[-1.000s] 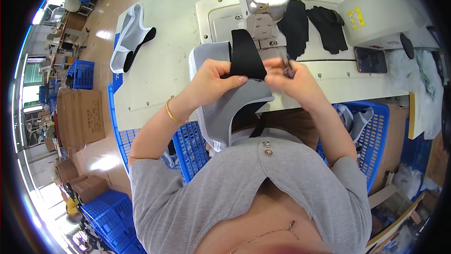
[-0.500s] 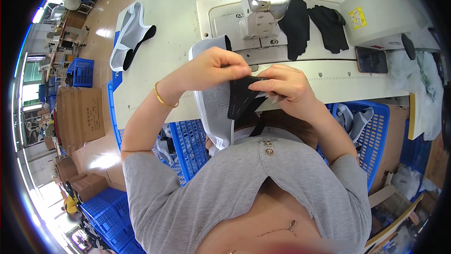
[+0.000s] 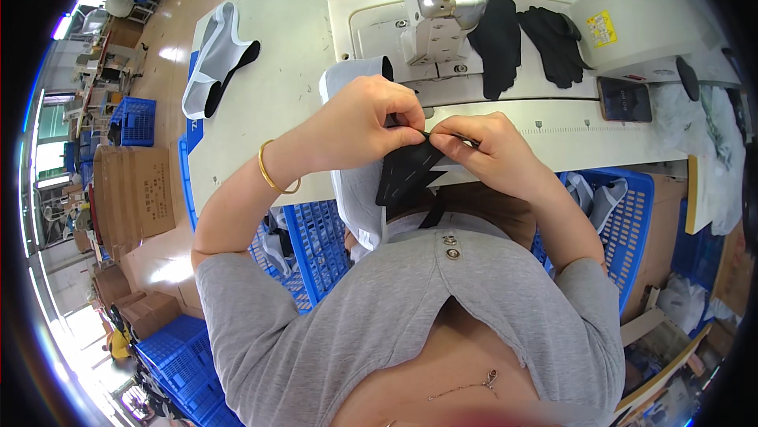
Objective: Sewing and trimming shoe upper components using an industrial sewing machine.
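Note:
A grey fabric piece (image 3: 359, 202) with a black part (image 3: 404, 173) hangs over the table's front edge, its lower end reaching my lap. Along the black part's top edge my left hand (image 3: 375, 115) is closed in a pinch, thumb against fingers. Right beside it, my right hand (image 3: 491, 144) pinches the same edge, the fingertips of both hands nearly touching. Pale stitch marks show on the black cloth. Just beyond my hands stands a sewing machine (image 3: 446, 16).
A similar grey and black fabric piece (image 3: 212, 64) lies at the table's left. Black gloves (image 3: 499, 48) and a phone (image 3: 624, 100) lie on the right. Blue baskets (image 3: 320, 245) with fabric pieces stand below the table edge. Cardboard boxes (image 3: 130, 190) are on the floor at left.
My left hand has turned, its thumb now lower on the black edge. The right fingers have drawn together into a tighter pinch, and the black cloth has swung slightly left.

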Demonstrator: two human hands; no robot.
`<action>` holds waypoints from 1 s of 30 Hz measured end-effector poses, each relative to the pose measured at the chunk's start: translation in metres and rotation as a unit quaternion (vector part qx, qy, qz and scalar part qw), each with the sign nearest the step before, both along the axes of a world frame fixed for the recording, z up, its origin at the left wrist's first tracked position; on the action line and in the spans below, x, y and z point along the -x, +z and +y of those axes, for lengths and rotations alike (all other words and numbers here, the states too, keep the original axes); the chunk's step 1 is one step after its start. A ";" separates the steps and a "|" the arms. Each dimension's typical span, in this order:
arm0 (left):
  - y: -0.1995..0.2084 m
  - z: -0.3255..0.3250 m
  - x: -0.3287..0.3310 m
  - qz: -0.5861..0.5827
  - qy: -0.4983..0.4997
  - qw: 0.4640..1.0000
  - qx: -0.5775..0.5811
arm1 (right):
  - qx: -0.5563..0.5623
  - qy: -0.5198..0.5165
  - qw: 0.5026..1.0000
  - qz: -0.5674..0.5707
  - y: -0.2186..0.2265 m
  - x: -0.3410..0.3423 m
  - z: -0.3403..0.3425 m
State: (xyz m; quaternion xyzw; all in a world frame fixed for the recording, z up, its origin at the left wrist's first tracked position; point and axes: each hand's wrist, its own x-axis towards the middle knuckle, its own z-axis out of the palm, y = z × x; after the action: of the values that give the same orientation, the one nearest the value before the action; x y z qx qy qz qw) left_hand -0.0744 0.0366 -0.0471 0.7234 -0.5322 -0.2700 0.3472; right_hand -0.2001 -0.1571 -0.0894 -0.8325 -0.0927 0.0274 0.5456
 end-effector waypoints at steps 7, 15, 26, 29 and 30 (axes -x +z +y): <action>-0.002 0.001 -0.007 -0.041 -0.044 0.998 0.000 | 0.050 0.002 0.995 -0.087 0.002 -0.001 0.000; 0.008 -0.004 -0.002 0.004 -0.044 0.996 -0.074 | -0.012 0.014 0.997 -0.078 0.005 0.000 0.001; 0.002 -0.003 0.002 -0.069 -0.057 0.996 0.016 | 0.016 0.045 0.999 -0.023 0.006 -0.002 -0.004; 0.005 -0.004 0.001 -0.058 -0.061 0.996 -0.009 | 0.019 0.033 0.997 -0.068 0.005 0.000 -0.003; 0.004 -0.003 0.000 -0.058 -0.061 0.996 -0.009 | 0.025 0.027 0.995 -0.088 0.004 0.000 -0.003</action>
State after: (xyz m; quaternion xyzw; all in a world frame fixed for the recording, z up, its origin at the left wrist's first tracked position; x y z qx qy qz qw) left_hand -0.0742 0.0337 -0.0426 0.7071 -0.5923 -0.2525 0.2923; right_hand -0.2005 -0.1605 -0.0850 -0.8422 -0.1624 -0.0288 0.5132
